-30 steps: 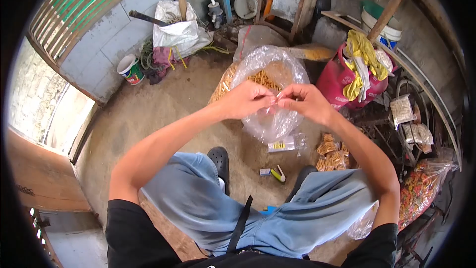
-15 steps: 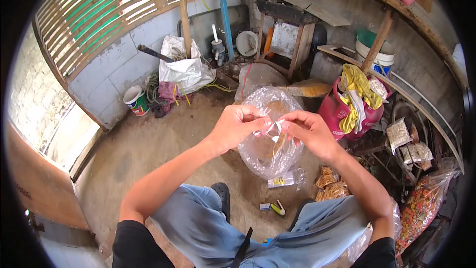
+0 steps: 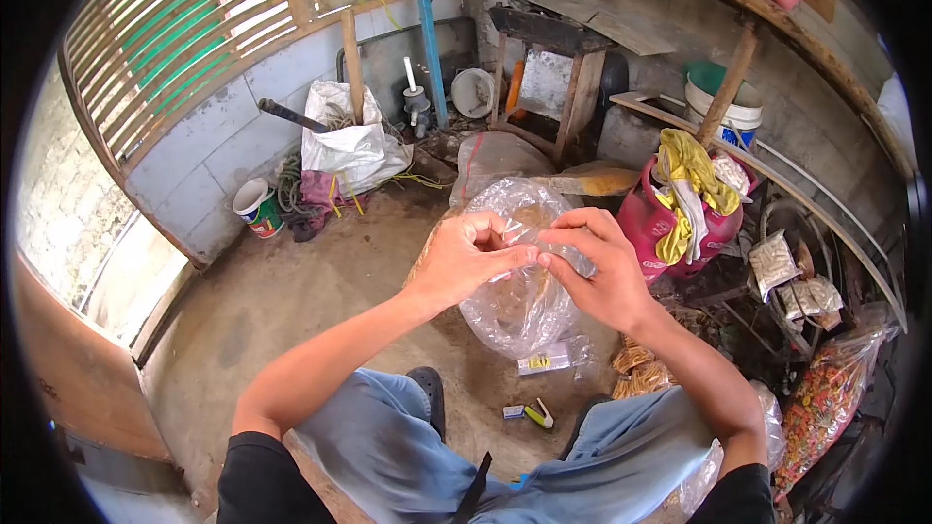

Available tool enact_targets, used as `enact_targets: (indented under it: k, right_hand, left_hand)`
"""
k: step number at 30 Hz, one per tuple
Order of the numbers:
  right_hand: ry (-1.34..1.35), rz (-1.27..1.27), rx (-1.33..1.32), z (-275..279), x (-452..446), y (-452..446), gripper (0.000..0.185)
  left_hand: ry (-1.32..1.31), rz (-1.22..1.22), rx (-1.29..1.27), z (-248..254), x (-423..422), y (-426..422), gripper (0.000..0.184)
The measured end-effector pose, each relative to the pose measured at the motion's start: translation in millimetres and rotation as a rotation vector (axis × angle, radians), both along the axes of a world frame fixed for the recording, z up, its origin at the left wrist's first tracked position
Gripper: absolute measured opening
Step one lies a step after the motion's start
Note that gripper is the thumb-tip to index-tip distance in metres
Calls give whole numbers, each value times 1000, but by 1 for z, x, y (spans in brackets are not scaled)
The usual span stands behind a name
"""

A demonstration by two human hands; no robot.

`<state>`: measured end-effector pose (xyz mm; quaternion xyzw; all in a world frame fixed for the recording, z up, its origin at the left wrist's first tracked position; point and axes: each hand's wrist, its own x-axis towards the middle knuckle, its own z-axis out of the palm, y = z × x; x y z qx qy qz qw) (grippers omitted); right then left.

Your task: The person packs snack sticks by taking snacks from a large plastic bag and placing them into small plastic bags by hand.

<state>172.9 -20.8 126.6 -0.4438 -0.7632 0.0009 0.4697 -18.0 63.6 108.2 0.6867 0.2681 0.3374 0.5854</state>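
Observation:
My left hand [image 3: 473, 257] and my right hand [image 3: 599, 264] meet in front of me, thumbs and fingertips pinched together on a piece of thin clear plastic [image 3: 525, 241]. Its outline blends into what lies behind, so its full shape is unclear. Below my hands a big clear plastic bag [image 3: 515, 315] rests on the floor, with brownish contents showing through. By its lower edge lies a clear packet with a white and yellow label [image 3: 546, 363]. A green stapler [image 3: 537, 415] and a small white-and-blue box [image 3: 513, 411] sit on the floor between my feet.
Bags of brown stick snacks [image 3: 636, 369] lie right of the big bag. A pink container draped with yellow cloth [image 3: 687, 204] stands behind them. A tall bag of colourful pieces [image 3: 830, 398] leans at far right. A paint bucket [image 3: 257, 208] and white sack [image 3: 351, 150] stand left.
My hands have come closer together, and the fingers now overlap. The white bit seen between them earlier is now hidden. The view has shifted slightly.

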Motion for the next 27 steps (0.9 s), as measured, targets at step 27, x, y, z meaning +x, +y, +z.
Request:
enact_targets:
  k: [27]
  right_hand:
    - [718, 386, -756, 15, 20, 6, 21]
  left_hand:
    - [-81, 49, -8, 10, -3, 1, 25]
